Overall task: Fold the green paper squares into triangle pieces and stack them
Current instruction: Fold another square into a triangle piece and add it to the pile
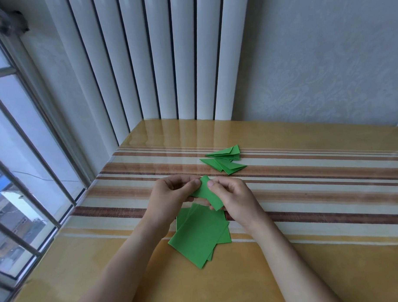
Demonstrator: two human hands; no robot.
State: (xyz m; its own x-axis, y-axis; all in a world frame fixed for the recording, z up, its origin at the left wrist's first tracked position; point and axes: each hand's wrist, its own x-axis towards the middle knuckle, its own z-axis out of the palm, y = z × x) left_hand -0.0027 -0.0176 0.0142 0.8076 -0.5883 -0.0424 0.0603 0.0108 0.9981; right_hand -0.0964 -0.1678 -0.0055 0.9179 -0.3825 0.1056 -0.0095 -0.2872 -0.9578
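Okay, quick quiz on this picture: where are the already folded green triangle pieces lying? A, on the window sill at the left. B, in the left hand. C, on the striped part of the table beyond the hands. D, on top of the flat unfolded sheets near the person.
C: the folded triangle pieces lie on the striped table beyond both hands, while the left hand and right hand pinch a separate green strip above the unfolded sheets.

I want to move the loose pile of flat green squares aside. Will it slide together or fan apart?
The flat green squares are already fanned, so they would probably spread further. The table looks glossy; thin sheets likely slide easily and bend.
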